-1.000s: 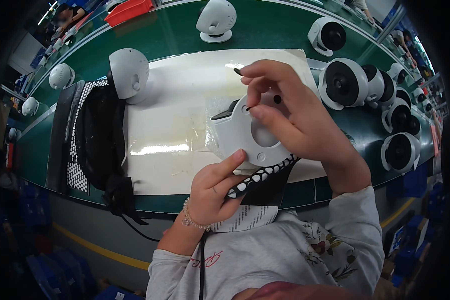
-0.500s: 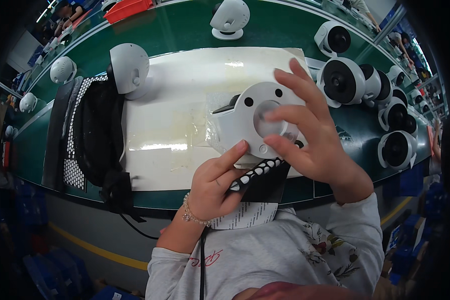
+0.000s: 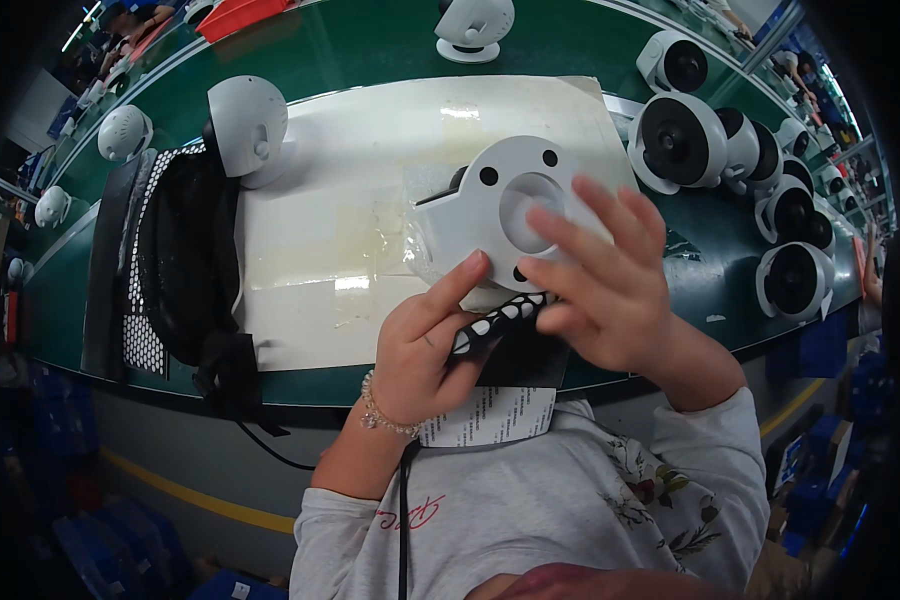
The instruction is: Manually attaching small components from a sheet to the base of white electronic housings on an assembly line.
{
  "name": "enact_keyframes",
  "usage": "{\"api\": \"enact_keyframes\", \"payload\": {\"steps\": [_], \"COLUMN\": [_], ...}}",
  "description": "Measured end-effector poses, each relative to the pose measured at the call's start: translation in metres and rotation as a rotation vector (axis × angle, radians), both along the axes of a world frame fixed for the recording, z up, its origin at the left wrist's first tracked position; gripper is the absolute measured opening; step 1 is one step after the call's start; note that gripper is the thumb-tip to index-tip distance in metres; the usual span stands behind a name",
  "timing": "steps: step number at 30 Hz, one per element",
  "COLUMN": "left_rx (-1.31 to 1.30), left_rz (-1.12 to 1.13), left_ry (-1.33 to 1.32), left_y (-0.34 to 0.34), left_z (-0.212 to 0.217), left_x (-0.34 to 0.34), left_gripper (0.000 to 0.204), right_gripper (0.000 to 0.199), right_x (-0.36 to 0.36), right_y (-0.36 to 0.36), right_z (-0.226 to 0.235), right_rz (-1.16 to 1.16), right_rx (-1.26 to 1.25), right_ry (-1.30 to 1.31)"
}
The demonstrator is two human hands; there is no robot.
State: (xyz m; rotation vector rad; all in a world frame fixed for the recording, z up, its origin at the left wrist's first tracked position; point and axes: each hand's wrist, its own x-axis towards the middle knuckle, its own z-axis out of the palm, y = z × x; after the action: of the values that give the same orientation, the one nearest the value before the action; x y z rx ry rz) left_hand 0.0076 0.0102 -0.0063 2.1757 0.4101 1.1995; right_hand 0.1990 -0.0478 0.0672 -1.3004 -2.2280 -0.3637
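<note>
A white device base (image 3: 480, 225) faces up over the pale board, with a round recess in its middle and black round pads on its rim. My left hand (image 3: 420, 350) is closed around a black strip with white round spots (image 3: 500, 320), its index fingertip resting on the base's near edge. My right hand (image 3: 615, 270) is over the right side of the base, fingers spread and partly blurred. One of its fingertips is at a black round pad (image 3: 519, 273) on the near rim. The rest of the device beneath the base is mostly hidden.
The pale board (image 3: 310, 240) lies on the green table (image 3: 370, 65). A black bag (image 3: 190, 260) with white-dotted material lies at left, a white camera-like device (image 3: 250, 130) behind it. Several similar devices (image 3: 680, 140) stand at right. A red tray (image 3: 240, 15) is at the far left.
The near rim spot, pale and bare before, now bears a black pad. My right hand has shifted down and its fingers have come lower. The view has tilted slightly.
</note>
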Motion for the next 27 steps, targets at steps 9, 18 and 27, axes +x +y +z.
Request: {"api": "enact_keyframes", "payload": {"steps": [9,18,27], "left_rx": [0.001,0.012,0.045], "left_rz": [0.022,0.038,0.043], "left_ry": [-0.055,-0.025,-0.02], "left_y": [0.0,-0.001,0.0], "left_z": [-0.005,-0.002,-0.003], "left_x": [0.0,0.001,0.002], "left_gripper": [0.025,0.025,0.02], "right_gripper": [0.024,0.009,0.012], "right_x": [-0.013,0.015,0.024], "right_y": [0.0,0.004,-0.009], "right_z": [0.005,-0.009,-0.001], "right_rz": [0.1,-0.022,-0.169], "right_rx": [-0.077,0.02,-0.082], "right_ry": [0.15,0.414,0.137]}}
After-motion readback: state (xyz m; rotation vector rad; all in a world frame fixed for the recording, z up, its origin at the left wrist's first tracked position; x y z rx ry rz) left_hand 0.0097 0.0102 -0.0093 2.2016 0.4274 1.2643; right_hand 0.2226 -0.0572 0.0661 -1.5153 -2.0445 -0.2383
